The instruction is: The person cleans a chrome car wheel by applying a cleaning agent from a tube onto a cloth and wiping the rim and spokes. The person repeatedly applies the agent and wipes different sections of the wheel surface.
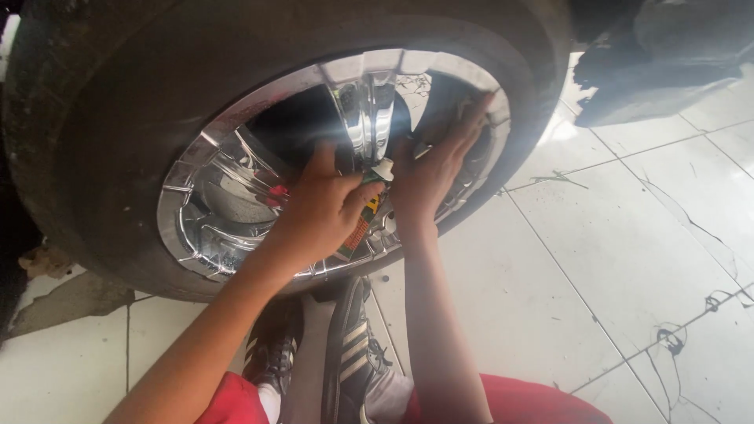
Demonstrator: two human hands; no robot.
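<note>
A car wheel with a chrome rim point(204, 204) and a dark tyre point(110, 118) fills the upper left. My left hand point(318, 212) grips a small tube point(363, 216) with a white cap and a colourful label, held against the rim near the hub. My right hand point(436, 161) lies flat with fingers spread on the rim's right side, by a chrome spoke point(369, 110). Whether anything lies under its fingers I cannot tell.
White tiled floor point(628, 235) with dark grout lines and cracks spreads to the right. My black shoes with white stripes point(345, 353) rest under the wheel, red trousers point(534, 400) at the bottom. A dark car body part point(660, 63) hangs top right.
</note>
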